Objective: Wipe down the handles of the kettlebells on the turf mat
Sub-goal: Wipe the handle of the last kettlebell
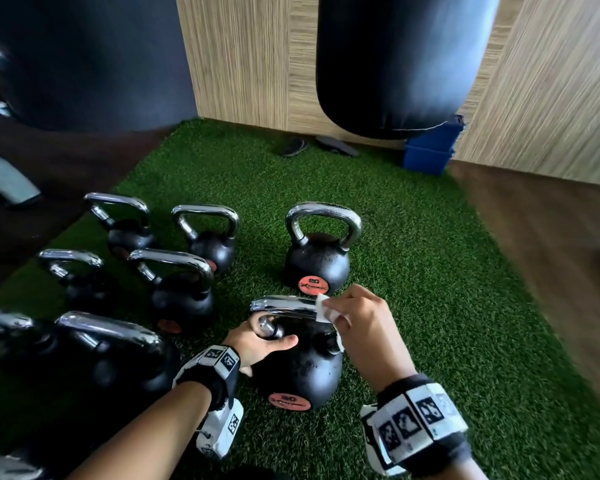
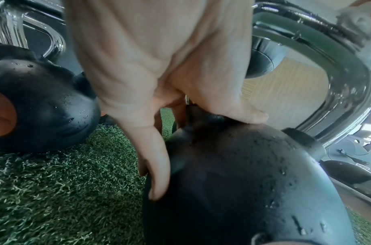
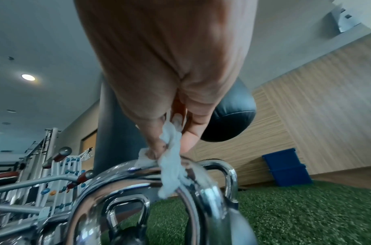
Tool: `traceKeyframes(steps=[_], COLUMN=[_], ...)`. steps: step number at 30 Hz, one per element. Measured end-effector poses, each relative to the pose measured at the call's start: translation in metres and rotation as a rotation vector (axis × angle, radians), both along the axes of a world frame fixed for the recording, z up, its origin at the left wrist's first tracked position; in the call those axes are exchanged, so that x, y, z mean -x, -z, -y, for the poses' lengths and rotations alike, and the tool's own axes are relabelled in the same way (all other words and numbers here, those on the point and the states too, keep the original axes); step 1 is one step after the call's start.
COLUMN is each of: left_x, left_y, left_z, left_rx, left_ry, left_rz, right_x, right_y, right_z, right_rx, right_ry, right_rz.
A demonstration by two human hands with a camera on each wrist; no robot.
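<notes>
Several black kettlebells with chrome handles stand on the green turf mat (image 1: 413, 271). The nearest one (image 1: 302, 372) bears an orange 20 label. My left hand (image 1: 260, 341) grips the left leg of its chrome handle (image 1: 284, 306), thumb resting on the black body (image 2: 243, 165). My right hand (image 1: 357, 320) holds a white wipe (image 1: 323, 308) pressed against the right end of the handle's top bar. In the right wrist view the wipe (image 3: 172, 167) drapes over the chrome handle (image 3: 138, 179), pinched by my fingers. A second 20 kettlebell (image 1: 317, 258) stands just behind.
More kettlebells (image 1: 184, 285) crowd the mat's left side in rows. A black punching bag (image 1: 395, 64) hangs above the far edge. Blue bins (image 1: 430, 150) and dark sandals (image 1: 295, 145) lie by the wood-panel wall. Open turf extends to the right.
</notes>
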State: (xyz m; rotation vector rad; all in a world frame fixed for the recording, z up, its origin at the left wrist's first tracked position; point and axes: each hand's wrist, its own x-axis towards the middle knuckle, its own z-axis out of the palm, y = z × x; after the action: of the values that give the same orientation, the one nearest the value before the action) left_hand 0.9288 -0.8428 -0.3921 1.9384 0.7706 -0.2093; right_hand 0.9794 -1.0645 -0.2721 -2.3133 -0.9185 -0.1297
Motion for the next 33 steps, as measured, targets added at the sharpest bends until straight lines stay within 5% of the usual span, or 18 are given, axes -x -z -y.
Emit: traceKeyframes(steps=[14,24,27,30,33], left_x=[-0.001,-0.003,0.002,0.008,0.011], left_y=[-0.007,0.002,-0.005,-0.031,-0.071], left_z=[0.002,-0.004,-0.011,-0.032,-0.052], left_rx=[-0.019,-0.069,-0.025,-0.219,-0.550], left_ry=[0.023,0.073,0.200,0.395,0.224], left_rz=[-0.008,-0.093,-0.176,-0.301,-0.107], right_x=[-0.045,-0.037,-0.040,-0.048,-0.052], right_y=[0.091,0.095,0.092,0.076,0.048], right_z=[0.032,0.027,0.027,0.036,0.044], right_rx=[-0.072,0.040,0.058,-0.041,-0.264], right_ry=[0.168,0.216,0.213,0.348,0.436], right_rz=[-0.331,-0.488,-0.536,-0.457,-0.286])
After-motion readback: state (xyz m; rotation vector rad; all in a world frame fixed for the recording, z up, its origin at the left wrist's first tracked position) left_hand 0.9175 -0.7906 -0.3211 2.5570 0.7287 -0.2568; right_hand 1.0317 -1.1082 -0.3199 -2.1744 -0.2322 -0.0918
